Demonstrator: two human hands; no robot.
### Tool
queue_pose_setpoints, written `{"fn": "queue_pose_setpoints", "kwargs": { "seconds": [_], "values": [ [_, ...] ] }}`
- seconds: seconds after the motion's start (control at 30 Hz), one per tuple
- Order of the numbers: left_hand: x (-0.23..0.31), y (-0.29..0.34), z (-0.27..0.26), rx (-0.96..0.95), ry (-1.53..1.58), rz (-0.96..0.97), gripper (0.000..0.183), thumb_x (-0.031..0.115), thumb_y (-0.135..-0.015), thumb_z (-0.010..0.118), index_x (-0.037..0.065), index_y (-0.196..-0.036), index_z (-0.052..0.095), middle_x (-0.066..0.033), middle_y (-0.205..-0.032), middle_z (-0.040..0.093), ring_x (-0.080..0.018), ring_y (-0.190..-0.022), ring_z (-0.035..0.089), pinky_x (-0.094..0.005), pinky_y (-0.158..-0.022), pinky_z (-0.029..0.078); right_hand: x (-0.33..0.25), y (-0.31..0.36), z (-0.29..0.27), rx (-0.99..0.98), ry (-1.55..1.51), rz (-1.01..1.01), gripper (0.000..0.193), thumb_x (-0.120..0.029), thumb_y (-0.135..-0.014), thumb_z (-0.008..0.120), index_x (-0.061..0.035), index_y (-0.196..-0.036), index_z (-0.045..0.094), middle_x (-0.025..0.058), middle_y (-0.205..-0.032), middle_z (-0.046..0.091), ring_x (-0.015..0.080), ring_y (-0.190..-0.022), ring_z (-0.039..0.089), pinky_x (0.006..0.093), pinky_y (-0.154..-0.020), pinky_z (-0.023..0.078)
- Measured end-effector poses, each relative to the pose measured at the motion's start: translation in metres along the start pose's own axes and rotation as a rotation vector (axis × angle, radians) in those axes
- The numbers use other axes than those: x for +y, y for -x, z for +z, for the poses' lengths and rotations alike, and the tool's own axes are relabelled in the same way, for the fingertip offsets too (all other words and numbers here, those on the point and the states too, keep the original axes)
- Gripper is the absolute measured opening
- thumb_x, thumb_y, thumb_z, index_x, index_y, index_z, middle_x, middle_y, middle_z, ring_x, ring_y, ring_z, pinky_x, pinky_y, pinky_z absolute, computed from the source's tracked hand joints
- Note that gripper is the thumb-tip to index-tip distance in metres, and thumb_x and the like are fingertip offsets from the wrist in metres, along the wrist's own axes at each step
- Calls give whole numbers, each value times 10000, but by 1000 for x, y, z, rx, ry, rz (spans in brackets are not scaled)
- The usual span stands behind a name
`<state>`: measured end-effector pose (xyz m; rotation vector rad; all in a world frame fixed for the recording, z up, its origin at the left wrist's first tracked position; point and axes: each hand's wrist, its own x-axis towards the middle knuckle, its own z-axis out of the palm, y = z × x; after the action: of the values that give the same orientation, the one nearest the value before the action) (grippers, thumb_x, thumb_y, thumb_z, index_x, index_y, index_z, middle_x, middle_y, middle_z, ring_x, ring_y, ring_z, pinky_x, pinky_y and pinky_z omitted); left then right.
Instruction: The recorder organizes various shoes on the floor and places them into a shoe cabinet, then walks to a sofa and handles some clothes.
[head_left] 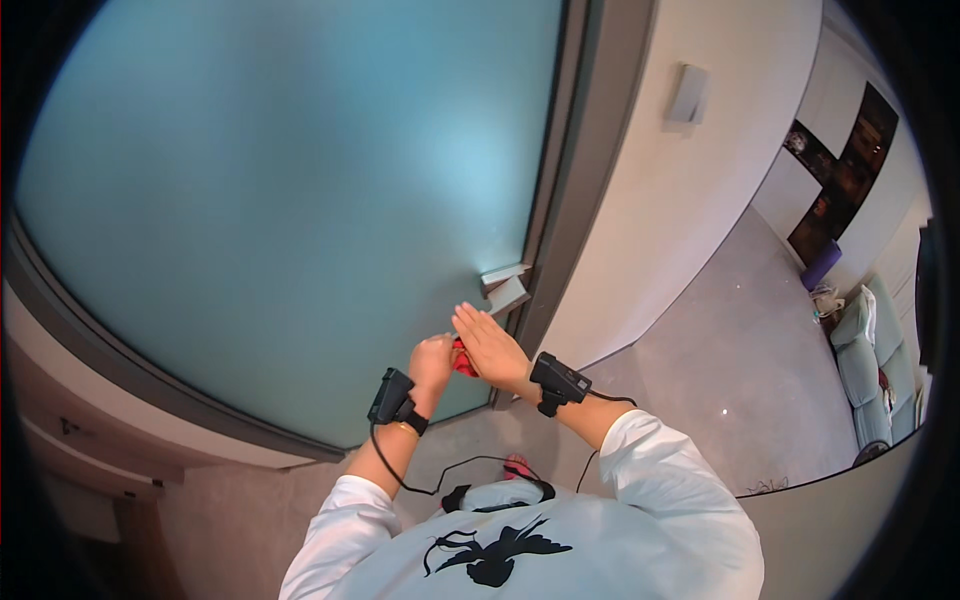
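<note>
1. Left hand (431,362) curled; what it pinches, cannot tell.
2. Right hand (490,347) flat, fingers straight.
3. Red cloth (462,362) between them, below-left of handle (510,293); probably light, soft; best taken by a bunched fold.

I'm watching the left hand (430,365) curling, its grip hidden, beside a red item (463,360). The right hand (490,348) is partly covering it, fingers straight, near the handle (508,294) along the glass door's (300,200) right edge. Farther right, a purple roll (822,265) is standing near a sofa (860,355).
</note>
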<state>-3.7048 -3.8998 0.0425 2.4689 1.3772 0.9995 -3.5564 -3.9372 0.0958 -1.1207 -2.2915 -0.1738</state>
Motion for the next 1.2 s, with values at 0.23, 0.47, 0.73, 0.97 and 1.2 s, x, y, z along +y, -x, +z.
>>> {"fn": "queue_pose_setpoints", "kwargs": {
  "seconds": [0.23, 0.47, 0.73, 0.97, 1.2],
  "values": [
    [1, 6, 2, 132, 148, -17, 54, 89, -714, 593, 51, -677, 586, -113, -612, 567, -280, -557, 567, -350, -507, 454, -2, 6, 24, -294, 403, -108, 479, -176, -797, 437, 36, -1225, 400, 156, -1321, 364, 238, -1267, 295, 350, -1042, 223],
    [-9, 4, 25, 135, 298, -198, 72, 59, -710, 565, 28, -646, 578, -138, -627, 579, -291, -570, 573, -357, -529, 462, 10, 3, 46, -89, 248, -56, 432, -162, -775, 431, 39, -1155, 473, 162, -1251, 437, 248, -1250, 315, 352, -1041, 213],
    [-8, -7, 29, 74, 62, -290, 83, 93, -713, 550, 29, -688, 596, -146, -738, 599, -322, -680, 580, -393, -636, 475, 36, 0, 85, -140, 224, -44, 397, -198, -780, 473, -15, -1131, 511, 129, -1148, 492, 262, -1218, 332, 448, -1028, 178],
    [-6, -13, 16, 126, 24, -342, 103, 111, -689, 612, 16, -728, 602, -140, -790, 604, -322, -708, 584, -391, -658, 478, 36, -13, 87, -113, 59, 55, 372, -126, -748, 533, -88, -1116, 496, 79, -1122, 475, 233, -1172, 368, 425, -945, 306],
    [2, -2, 20, 111, 61, -402, 121, 99, -684, 625, 5, -756, 602, -157, -850, 599, -307, -766, 583, -383, -685, 473, 34, -4, 91, 9, -165, 56, 436, -66, -663, 603, -68, -1089, 510, 107, -1137, 461, 276, -1150, 394, 380, -845, 403]
  ]
}}
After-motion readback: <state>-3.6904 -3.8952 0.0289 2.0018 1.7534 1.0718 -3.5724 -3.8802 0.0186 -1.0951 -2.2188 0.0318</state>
